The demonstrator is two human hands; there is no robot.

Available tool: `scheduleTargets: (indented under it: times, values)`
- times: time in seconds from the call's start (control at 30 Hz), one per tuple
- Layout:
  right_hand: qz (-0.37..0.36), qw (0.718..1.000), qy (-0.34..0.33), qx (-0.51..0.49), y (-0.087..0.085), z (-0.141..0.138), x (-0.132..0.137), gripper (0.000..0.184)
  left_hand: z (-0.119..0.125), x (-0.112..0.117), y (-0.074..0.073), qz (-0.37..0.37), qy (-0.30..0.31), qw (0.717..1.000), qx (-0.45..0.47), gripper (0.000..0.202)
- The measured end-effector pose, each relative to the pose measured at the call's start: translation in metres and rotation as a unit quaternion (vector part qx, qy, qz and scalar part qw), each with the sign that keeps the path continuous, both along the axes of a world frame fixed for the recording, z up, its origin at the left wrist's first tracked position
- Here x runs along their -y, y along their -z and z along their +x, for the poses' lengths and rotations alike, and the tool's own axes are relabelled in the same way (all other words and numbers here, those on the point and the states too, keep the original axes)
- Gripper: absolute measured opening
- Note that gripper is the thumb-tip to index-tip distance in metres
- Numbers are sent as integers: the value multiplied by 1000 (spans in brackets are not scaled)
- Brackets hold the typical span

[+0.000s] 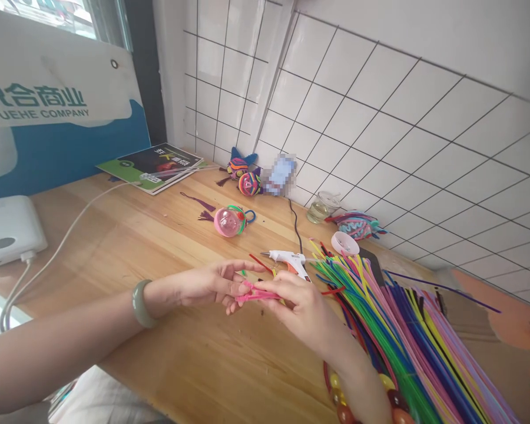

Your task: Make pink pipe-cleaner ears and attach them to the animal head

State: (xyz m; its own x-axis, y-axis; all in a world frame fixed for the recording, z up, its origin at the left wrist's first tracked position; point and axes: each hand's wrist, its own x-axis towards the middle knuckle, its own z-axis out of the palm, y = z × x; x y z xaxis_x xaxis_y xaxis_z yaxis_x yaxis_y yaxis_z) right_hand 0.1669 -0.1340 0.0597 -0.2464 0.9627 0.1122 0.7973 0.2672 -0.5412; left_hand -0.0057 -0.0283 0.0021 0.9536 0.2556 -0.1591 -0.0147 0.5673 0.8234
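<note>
On the wooden table [159,247] a big pile of fuzzy sticks [406,341] in many colors lies at the right side. The left hand [216,285] and the right hand [302,312] meet in the middle, just above the wood. A white glue gun [287,259] lies just behind them. A pink ball [229,222] sits farther back. Both hands pinch a bent pink fuzzy stick [254,294], one at each end, fingers closed on it.

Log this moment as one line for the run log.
left hand: holds pink pipe cleaner | right hand: pinches same | nearby: glue gun, pipe cleaner pile | surface: wooden table
</note>
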Motion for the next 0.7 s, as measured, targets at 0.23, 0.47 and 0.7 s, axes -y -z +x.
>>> scheduleTargets:
  times: [0.23, 0.47, 0.7]
  values:
    - [10, 998, 49, -43, 2, -2, -4, 19, 1, 4, -4, -2, -13, 1000, 19, 34]
    - [-52, 994, 93, -32, 13, -6, -7, 26, 6, 4, 2, 149, -11, 989, -2, 26]
    - [-15, 989, 144, -27, 11, -6, -8, 24, 6, 0, 6, 121, -81, 989, -38, 25]
